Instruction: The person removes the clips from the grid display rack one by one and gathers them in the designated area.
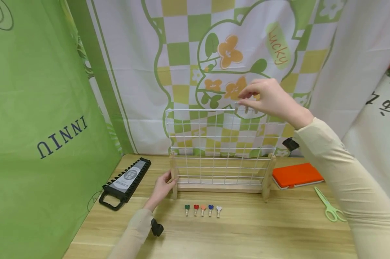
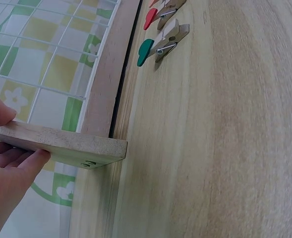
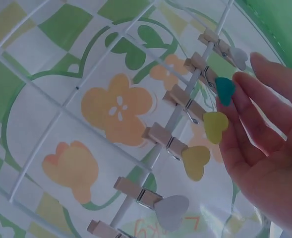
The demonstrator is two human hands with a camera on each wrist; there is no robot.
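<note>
My left hand (image 1: 164, 186) grips the left wooden upright (image 2: 61, 141) of a white wire grid rack (image 1: 199, 136), thumb on one face and fingers on the other. At the top wire, my right hand (image 1: 267, 99) has its thumb and fingertips right by a white heart clothespin (image 3: 239, 58), with a gap between thumb and index finger. That clothespin bites the wire in a row with a teal heart clothespin (image 3: 225, 90), a yellow one (image 3: 216, 126), a mustard one (image 3: 196, 161) and another white one (image 3: 171, 212). In the head view, my right hand partly hides this row.
In front of the rack lies a row of heart clothespins: green (image 1: 187, 207), red (image 1: 196, 207), orange (image 1: 203, 208), blue (image 1: 210, 207) and white (image 1: 219, 208). A black slotted holder (image 1: 126, 181) lies left; an orange case (image 1: 297, 175) and green scissors (image 1: 329, 207) lie right.
</note>
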